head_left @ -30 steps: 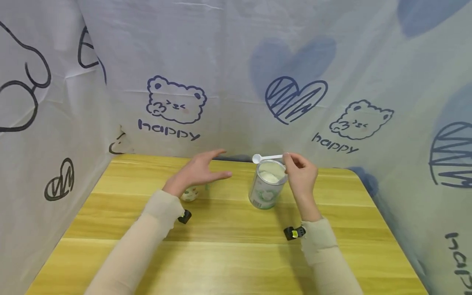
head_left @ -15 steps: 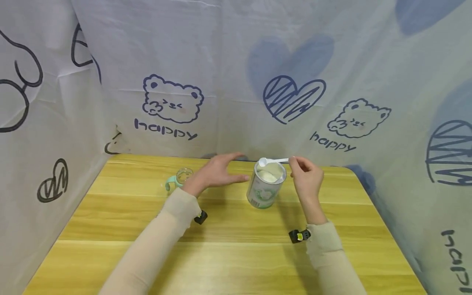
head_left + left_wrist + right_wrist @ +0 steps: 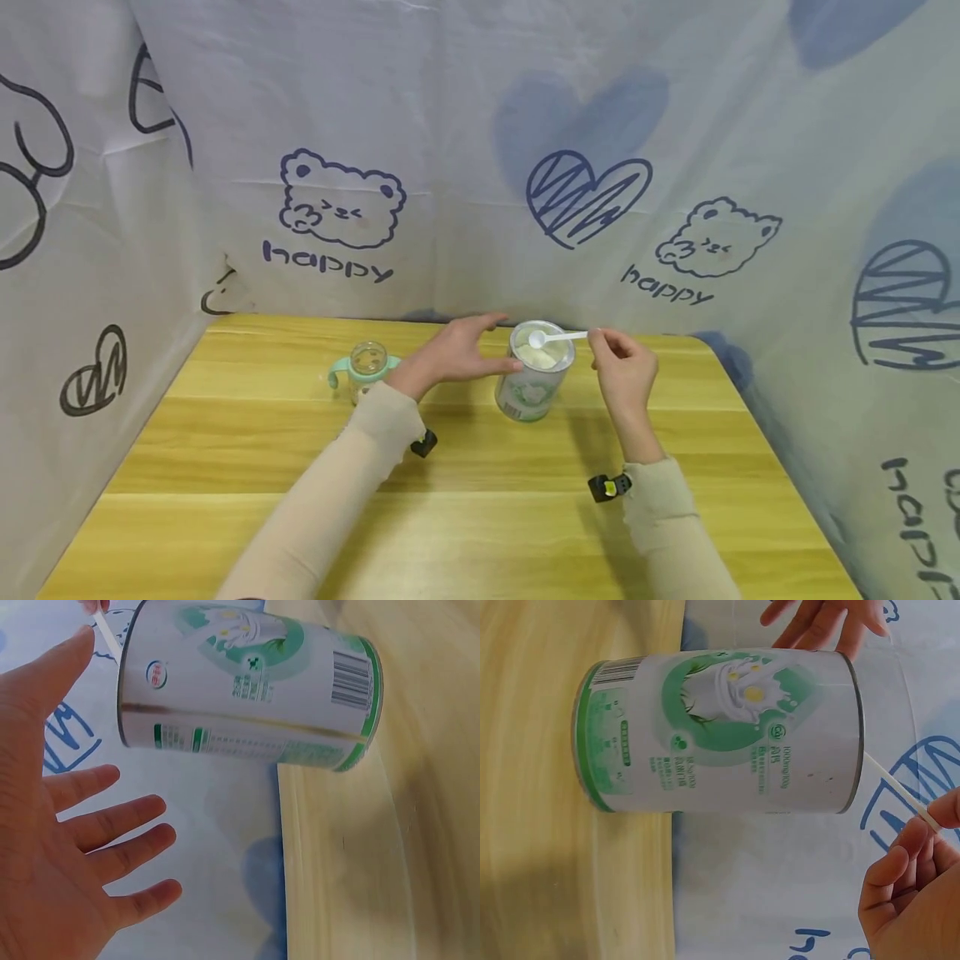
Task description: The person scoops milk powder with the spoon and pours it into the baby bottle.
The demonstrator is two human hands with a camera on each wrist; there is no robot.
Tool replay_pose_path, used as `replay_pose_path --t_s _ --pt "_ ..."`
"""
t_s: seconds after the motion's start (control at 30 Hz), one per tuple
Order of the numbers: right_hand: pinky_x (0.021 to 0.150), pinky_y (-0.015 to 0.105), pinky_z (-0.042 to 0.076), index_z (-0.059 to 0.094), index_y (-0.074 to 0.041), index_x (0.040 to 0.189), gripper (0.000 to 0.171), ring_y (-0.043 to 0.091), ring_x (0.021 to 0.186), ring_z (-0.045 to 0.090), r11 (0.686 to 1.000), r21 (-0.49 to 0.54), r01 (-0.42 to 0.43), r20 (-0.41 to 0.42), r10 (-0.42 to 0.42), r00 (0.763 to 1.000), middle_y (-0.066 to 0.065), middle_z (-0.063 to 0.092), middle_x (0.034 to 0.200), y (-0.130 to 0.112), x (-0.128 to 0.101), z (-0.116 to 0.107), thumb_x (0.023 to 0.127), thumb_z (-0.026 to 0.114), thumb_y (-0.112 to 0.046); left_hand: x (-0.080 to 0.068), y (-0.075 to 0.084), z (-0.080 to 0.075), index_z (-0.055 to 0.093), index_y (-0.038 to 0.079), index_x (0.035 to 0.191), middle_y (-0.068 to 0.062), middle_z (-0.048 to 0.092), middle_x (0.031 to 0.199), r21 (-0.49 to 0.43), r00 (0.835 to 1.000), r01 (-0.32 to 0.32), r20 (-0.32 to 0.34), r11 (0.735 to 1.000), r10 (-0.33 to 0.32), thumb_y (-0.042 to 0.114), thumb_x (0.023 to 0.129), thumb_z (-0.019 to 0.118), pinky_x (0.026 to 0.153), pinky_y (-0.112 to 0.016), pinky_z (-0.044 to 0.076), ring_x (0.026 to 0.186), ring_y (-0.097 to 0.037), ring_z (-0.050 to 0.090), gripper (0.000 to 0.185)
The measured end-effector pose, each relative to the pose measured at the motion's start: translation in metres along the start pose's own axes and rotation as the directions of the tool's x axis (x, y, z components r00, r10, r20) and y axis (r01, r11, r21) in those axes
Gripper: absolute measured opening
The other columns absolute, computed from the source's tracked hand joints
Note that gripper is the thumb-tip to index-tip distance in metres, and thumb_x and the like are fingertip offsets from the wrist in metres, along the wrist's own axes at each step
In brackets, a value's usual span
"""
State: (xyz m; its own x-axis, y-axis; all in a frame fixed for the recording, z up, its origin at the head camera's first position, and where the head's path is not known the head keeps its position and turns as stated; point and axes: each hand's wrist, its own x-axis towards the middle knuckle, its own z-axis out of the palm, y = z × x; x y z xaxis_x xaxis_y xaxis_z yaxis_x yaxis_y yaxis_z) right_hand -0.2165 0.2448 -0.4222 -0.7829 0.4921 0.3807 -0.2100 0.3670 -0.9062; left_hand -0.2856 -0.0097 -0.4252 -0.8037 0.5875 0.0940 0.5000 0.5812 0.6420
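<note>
Since a second ago: left hand [image 3: 456, 353] moved right, away from the baby bottle [image 3: 367, 368], now right beside the tin [image 3: 531, 377]. Spoon bowl dropped from above the tin's rim to down in its mouth. Bottle was hidden under the left hand earlier, now uncovered.

Left hand: fingers straight and spread, holding nothing. In the head view the fingertips look to reach the tin's left side near the rim; the left wrist view shows a gap between palm and tin, so contact can't be told.

Right hand [image 3: 627, 372]: just right of the tin, fingertips pinching the handle end of the white spoon [image 3: 557, 337], other fingers curled. Handle slants over the tin's right rim.

Tin: open, no lid, white powder inside close to the rim; spoon bowl sits over or in the powder. White-green label with barcode. Stands upright on the wooden table [image 3: 480, 517].

Baby bottle: left of the tin, beyond the left wrist, mint handles, open top, clear glass; contents can't be told.
</note>
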Motion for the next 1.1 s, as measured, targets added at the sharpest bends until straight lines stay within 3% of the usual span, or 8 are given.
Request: replay_pose_path --t_s 0.13,0.27,0.37,0.47,0.63,0.73,1.1 --pt "0.050 0.014 0.046 0.082 0.002 0.096 0.020 -0.002 0.051 0.054 0.999 -0.043 -0.001 0.011 0.002 1.000 -0.020 0.061 0.060 0.004 -0.002 0.001 0.093 0.077 -0.017 0.003 0.002 0.003 0.035 0.016 0.165 -0.015 0.050 0.162 -0.007 1.000 0.008 0.015 1.000 -0.008 0.071 0.087 0.073 0.120 -0.055 0.044 0.147 -0.034 0.051 0.103" --pt "0.054 0.013 0.046 0.082 -0.001 0.096 0.020 0.001 0.059 0.056 0.990 -0.142 0.009 0.048 -0.002 0.999 -0.006 0.068 0.069 0.008 -0.004 0.002 0.094 0.076 -0.019 0.006 0.007 0.007 0.032 0.014 0.166 -0.018 0.050 0.161 -0.024 0.999 0.016 0.034 1.000 -0.015 0.069 0.087 0.074 0.120 -0.056 0.044 0.147 -0.036 0.051 0.105" --pt "0.058 0.012 0.046 0.083 -0.001 0.097 0.020 0.005 0.066 0.058 0.977 -0.200 0.072 0.086 -0.055 0.995 0.010 0.075 0.080 0.010 -0.005 0.004 0.094 0.075 -0.018 0.007 0.010 0.010 0.031 0.012 0.167 -0.019 0.049 0.161 -0.027 0.999 0.016 0.038 1.000 -0.015 0.066 0.087 0.076 0.121 -0.056 0.043 0.147 -0.037 0.050 0.106" --pt "0.060 0.012 0.044 0.082 0.001 0.095 0.018 0.011 0.069 0.059 0.956 -0.236 0.174 0.124 -0.148 0.981 0.017 0.076 0.083 0.012 -0.006 0.008 0.093 0.074 -0.015 0.008 0.012 0.013 0.028 0.011 0.167 -0.019 0.045 0.164 -0.029 0.999 0.019 0.041 0.999 -0.017 0.066 0.087 0.077 0.122 -0.055 0.042 0.150 -0.037 0.047 0.109" --pt "0.059 0.016 0.041 0.082 0.002 0.089 0.014 0.014 0.065 0.054 0.897 -0.296 0.328 0.174 -0.287 0.942 0.015 0.071 0.074 0.016 -0.006 0.012 0.090 0.075 -0.010 0.010 0.015 0.017 0.026 0.009 0.167 -0.018 0.045 0.165 -0.029 0.999 0.011 0.045 1.000 -0.010 0.065 0.087 0.077 0.122 -0.054 0.042 0.150 -0.036 0.047 0.110" --pt "0.057 0.020 0.040 0.082 0.001 0.089 0.013 0.013 0.060 0.050 0.871 -0.324 0.368 0.196 -0.319 0.927 0.013 0.068 0.068 0.016 -0.006 0.014 0.089 0.075 -0.010 0.012 0.016 0.019 0.026 0.009 0.168 -0.018 0.048 0.162 -0.023 0.999 0.004 0.047 1.000 -0.003 0.065 0.088 0.076 0.121 -0.053 0.044 0.147 -0.036 0.050 0.110" --pt "0.049 0.027 0.032 0.082 -0.002 0.089 0.018 0.016 0.051 0.045 0.824 -0.437 0.359 0.308 -0.238 0.921 0.005 0.060 0.057 0.003 -0.005 0.013 0.089 0.069 -0.016 0.013 0.016 0.024 0.024 0.011 0.168 -0.017 0.051 0.160 -0.019 0.999 0.018 0.047 1.000 -0.018 0.064 0.090 0.074 0.119 -0.052 0.046 0.145 -0.035 0.053 0.107"
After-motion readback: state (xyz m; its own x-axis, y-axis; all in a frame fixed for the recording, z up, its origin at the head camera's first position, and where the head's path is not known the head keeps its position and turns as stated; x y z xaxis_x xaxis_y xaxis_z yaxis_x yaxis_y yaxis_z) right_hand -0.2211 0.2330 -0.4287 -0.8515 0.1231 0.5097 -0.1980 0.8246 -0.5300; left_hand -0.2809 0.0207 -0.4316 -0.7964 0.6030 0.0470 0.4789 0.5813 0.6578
